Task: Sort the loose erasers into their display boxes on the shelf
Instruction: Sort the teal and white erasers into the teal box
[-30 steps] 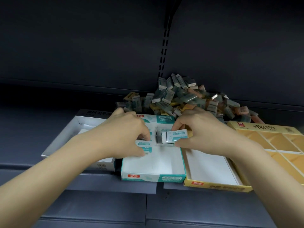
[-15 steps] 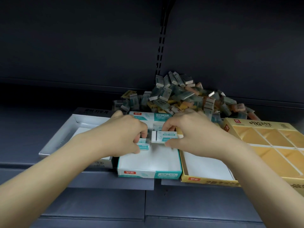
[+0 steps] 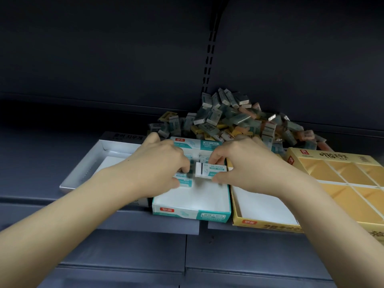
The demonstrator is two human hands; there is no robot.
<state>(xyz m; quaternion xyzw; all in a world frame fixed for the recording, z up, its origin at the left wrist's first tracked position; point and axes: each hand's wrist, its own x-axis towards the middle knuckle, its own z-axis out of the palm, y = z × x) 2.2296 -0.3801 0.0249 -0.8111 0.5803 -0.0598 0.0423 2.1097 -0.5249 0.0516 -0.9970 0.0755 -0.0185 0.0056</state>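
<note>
A heap of loose erasers [image 3: 228,119], teal, yellow and orange, lies at the back of the shelf. In front stands the teal display box [image 3: 191,212] with a white floor. Both hands are over its far half. My left hand [image 3: 160,165] grips a teal-and-white eraser [image 3: 185,180] low in the box. My right hand [image 3: 243,163] pinches another teal-and-white eraser [image 3: 209,170] between thumb and fingers, just right of the first. More erasers stand in the box behind my fingers, mostly hidden.
A silver display box [image 3: 83,175] sits left of the teal one, a shallow yellow box [image 3: 264,224] right of it, and a gold box with dividers [image 3: 342,173] at far right. The dark shelf edge [image 3: 145,227] runs below them.
Both hands stay over the teal box. The eraser in my right hand has shifted slightly left and down toward the left hand's eraser.
</note>
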